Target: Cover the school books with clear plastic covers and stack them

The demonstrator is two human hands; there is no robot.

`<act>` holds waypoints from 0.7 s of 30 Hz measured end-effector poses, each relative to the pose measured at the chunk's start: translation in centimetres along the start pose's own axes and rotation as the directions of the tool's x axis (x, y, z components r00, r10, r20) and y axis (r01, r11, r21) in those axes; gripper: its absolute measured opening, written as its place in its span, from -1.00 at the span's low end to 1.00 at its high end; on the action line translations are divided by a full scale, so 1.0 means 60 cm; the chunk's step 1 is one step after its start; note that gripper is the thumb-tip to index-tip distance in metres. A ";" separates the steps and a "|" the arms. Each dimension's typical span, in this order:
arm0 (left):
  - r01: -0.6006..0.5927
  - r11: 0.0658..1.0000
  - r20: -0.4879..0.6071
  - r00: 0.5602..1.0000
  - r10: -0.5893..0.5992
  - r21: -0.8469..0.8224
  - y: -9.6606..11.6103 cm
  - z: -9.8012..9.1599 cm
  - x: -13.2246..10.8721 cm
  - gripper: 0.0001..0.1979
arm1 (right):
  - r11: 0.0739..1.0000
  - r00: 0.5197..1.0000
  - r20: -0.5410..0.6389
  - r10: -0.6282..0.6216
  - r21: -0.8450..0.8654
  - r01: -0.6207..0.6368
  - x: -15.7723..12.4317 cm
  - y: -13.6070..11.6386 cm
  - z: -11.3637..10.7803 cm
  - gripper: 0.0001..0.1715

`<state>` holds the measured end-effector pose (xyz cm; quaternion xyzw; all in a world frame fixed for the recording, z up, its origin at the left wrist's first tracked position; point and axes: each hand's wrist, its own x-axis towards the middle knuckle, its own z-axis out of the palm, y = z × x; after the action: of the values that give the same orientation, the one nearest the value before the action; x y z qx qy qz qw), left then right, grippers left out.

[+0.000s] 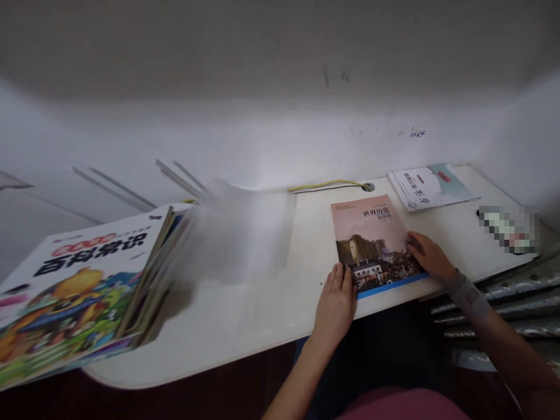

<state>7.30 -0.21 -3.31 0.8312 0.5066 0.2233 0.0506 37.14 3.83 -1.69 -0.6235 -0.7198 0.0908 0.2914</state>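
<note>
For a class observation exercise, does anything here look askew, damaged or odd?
Yes. The book stack at the left end of the desk looks askew, its edges unevenly staggered. Blue scribbling on the pale wall also seems out of place. The pink book shows no visible damage.

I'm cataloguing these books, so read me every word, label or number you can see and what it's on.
"世界历史": pink book
"百科常识": cartoon-covered book
Too small or blurred: both covers' smaller print, the white-and-green book's title, the wall handwriting.
Pixelated object: unreadable.
</note>
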 end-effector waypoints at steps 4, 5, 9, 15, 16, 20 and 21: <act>-0.014 0.999 -0.034 0.999 0.015 0.036 0.014 -0.010 0.011 -0.53 | 0.985 0.998 -0.019 -0.061 -0.161 0.057 -0.021 -0.019 -0.027 -0.48; -0.025 0.998 -0.035 0.999 0.027 0.057 0.017 -0.011 0.013 -0.52 | 0.971 0.997 -0.012 -0.082 -0.224 0.077 -0.033 -0.031 -0.034 -0.48; -0.088 0.988 0.044 0.996 0.083 0.126 0.028 -0.009 0.019 -0.42 | 0.880 0.993 0.057 -0.101 -0.460 0.116 -0.102 -0.092 -0.044 -0.44; -0.093 0.983 0.075 0.994 0.082 0.158 0.041 -0.003 0.022 -0.40 | 0.790 0.994 0.094 -0.060 -0.604 0.105 -0.159 -0.141 -0.017 -0.24; -0.095 0.982 0.079 0.993 0.083 0.164 0.042 -0.004 0.023 -0.40 | 0.784 0.995 0.085 -0.050 -0.614 0.092 -0.159 -0.143 -0.013 -0.24; -0.101 0.973 0.093 0.992 0.083 0.209 0.047 -0.008 0.024 -0.41 | 0.781 0.996 0.080 -0.045 -0.619 0.085 -0.154 -0.143 -0.002 -0.25; -0.096 0.972 0.094 0.993 0.077 0.215 0.049 -0.007 0.024 -0.41 | 0.786 0.995 0.081 -0.051 -0.611 0.089 -0.152 -0.143 0.000 -0.26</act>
<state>10.08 -0.42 -1.54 0.8617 0.4888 0.1328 -0.0295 30.34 -6.61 -0.25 -0.6542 -0.7412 -0.1401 0.0546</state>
